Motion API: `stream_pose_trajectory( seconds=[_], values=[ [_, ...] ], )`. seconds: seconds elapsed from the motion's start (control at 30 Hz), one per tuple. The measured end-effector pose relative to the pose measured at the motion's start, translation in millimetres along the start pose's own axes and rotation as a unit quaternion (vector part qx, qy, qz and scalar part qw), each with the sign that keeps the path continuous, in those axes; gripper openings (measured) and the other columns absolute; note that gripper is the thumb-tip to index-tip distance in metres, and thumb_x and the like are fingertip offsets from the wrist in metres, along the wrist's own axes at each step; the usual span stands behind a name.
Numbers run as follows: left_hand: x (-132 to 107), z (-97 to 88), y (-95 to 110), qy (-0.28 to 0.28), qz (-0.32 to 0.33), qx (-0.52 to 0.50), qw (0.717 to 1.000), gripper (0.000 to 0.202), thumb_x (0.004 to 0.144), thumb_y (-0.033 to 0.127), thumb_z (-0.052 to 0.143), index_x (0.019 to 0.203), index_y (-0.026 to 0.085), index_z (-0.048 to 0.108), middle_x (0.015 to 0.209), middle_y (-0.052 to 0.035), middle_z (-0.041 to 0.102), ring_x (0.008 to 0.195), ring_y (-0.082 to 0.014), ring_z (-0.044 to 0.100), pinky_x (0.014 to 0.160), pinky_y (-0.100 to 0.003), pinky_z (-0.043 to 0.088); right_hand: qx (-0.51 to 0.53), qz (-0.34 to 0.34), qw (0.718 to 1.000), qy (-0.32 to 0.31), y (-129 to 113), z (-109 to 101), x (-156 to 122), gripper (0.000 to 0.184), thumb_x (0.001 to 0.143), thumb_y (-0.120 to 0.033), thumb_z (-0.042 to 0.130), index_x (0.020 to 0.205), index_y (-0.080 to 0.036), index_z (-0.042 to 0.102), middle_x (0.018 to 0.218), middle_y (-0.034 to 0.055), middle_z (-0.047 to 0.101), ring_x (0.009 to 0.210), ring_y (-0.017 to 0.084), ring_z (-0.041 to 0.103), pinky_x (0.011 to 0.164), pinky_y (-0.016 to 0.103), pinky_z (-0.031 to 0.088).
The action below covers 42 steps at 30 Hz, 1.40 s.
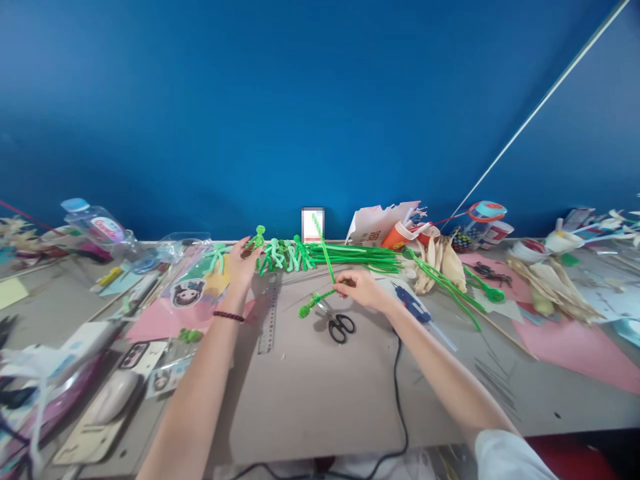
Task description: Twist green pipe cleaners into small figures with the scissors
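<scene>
My right hand (364,289) pinches a green pipe cleaner (327,259), one length of which rises toward the wall. Its coiled end (305,310) sticks out to the left of my fingers, above the table. At the back of the table my left hand (245,259) has its fingers closed around a small green pipe-cleaner figure (259,235). Several similar twisted figures (287,255) lie in a row just right of that hand. Beside them is a bundle of straight green pipe cleaners (357,257). Black-handled scissors (341,328) lie below my right hand.
A ruler (268,323) lies left of the scissors. A blue glue gun (413,303) sits to the right, its black cable (399,393) running to the front edge. Paper cups (397,233), dried husks (440,263) and a bottle (97,223) stand or lie along the back.
</scene>
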<state>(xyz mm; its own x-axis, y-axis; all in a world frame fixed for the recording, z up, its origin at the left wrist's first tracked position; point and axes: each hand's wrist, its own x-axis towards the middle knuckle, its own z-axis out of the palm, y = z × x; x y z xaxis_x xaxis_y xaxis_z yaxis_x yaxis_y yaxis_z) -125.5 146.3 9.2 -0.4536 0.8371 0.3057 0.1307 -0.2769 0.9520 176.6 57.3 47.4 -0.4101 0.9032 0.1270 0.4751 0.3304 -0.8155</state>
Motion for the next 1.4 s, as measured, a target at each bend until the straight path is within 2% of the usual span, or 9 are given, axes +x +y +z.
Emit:
stream_pose_trajectory(
  seconds=[0.13,0.3,0.47,0.63,0.77,0.9,1.0,1.2,1.4],
  values=[
    [-4,7.2,16,-0.028,-0.025,-0.052,0.998,0.042,0.058,0.024,0.075,0.098,0.018,0.063,0.092,-0.0054,0.067,0.083,-0.0183,0.062,0.078,-0.031,0.048,0.005,0.001,1.000,-0.007,1,1,0,0.021,0.081,-0.035,0.053,0.071,-0.017,0.059,0.062,-0.0001,0.062,0.056,0.012,0.055,0.053,0.022,0.040],
    [-10,9.7,28,-0.061,-0.042,-0.058,0.996,0.040,0.053,0.025,0.078,0.089,0.016,0.063,0.086,-0.0040,0.066,0.078,-0.0174,0.061,0.073,-0.029,0.046,0.004,0.003,1.000,0.003,3,0,1,0.021,0.080,-0.035,0.053,0.071,-0.018,0.059,0.061,-0.0002,0.062,0.056,0.013,0.056,0.054,0.023,0.041],
    [-10,9.7,22,-0.075,-0.096,-0.075,0.990,0.033,0.054,0.025,0.077,0.081,0.016,0.061,0.079,-0.0032,0.066,0.069,-0.0158,0.060,0.064,-0.029,0.047,0.004,0.004,1.000,0.009,5,0,2,0.021,0.080,-0.036,0.054,0.071,-0.018,0.059,0.061,0.0002,0.062,0.056,0.014,0.057,0.055,0.024,0.043],
    [-6,7.3,10,-0.091,-0.158,-0.140,0.973,0.034,0.058,0.026,0.075,0.089,0.017,0.062,0.080,-0.0040,0.068,0.069,-0.0163,0.063,0.063,-0.028,0.049,0.011,0.008,1.000,0.011,7,0,3,0.021,0.080,-0.036,0.054,0.070,-0.018,0.058,0.060,-0.0003,0.061,0.057,0.013,0.057,0.055,0.023,0.043],
    [-8,4.3,12,-0.120,-0.192,-0.186,0.956,0.032,0.058,0.027,0.075,0.085,0.015,0.062,0.078,-0.0055,0.069,0.072,-0.0187,0.065,0.065,-0.029,0.051,0.017,0.010,1.000,0.009,8,1,4,0.022,0.079,-0.037,0.054,0.070,-0.018,0.058,0.061,-0.0003,0.061,0.056,0.013,0.057,0.054,0.023,0.043],
    [-9,3.4,16,-0.144,-0.222,-0.212,0.941,0.026,0.065,0.031,0.071,0.083,0.015,0.060,0.077,-0.0069,0.068,0.080,-0.0204,0.066,0.071,-0.032,0.053,0.017,0.011,1.000,0.011,8,1,4,0.022,0.079,-0.037,0.055,0.070,-0.018,0.059,0.061,-0.0004,0.061,0.056,0.013,0.057,0.053,0.023,0.042],
    [-9,3.4,15,-0.138,-0.233,-0.208,0.940,0.025,0.064,0.028,0.073,0.080,0.015,0.059,0.073,-0.0061,0.068,0.078,-0.0202,0.066,0.071,-0.033,0.053,0.021,0.015,1.000,0.013,8,1,4,0.021,0.079,-0.037,0.055,0.071,-0.018,0.059,0.061,-0.0002,0.061,0.056,0.013,0.057,0.053,0.023,0.043],
    [-7,3.8,11,-0.090,-0.251,-0.181,0.947,0.025,0.056,0.022,0.078,0.073,0.014,0.061,0.066,-0.0050,0.066,0.072,-0.0216,0.067,0.065,-0.031,0.054,0.015,0.013,1.000,0.009,7,1,4,0.022,0.079,-0.037,0.054,0.070,-0.017,0.059,0.060,-0.0002,0.060,0.055,0.013,0.056,0.052,0.023,0.042],
    [-9,5.3,13,-0.090,-0.250,-0.164,0.950,0.021,0.057,0.020,0.078,0.068,0.014,0.061,0.065,-0.0054,0.067,0.073,-0.0230,0.067,0.067,-0.034,0.055,0.018,0.014,1.000,0.008,6,1,3,0.021,0.080,-0.036,0.054,0.070,-0.018,0.057,0.061,-0.0005,0.060,0.056,0.013,0.057,0.054,0.023,0.042]
  ],
)
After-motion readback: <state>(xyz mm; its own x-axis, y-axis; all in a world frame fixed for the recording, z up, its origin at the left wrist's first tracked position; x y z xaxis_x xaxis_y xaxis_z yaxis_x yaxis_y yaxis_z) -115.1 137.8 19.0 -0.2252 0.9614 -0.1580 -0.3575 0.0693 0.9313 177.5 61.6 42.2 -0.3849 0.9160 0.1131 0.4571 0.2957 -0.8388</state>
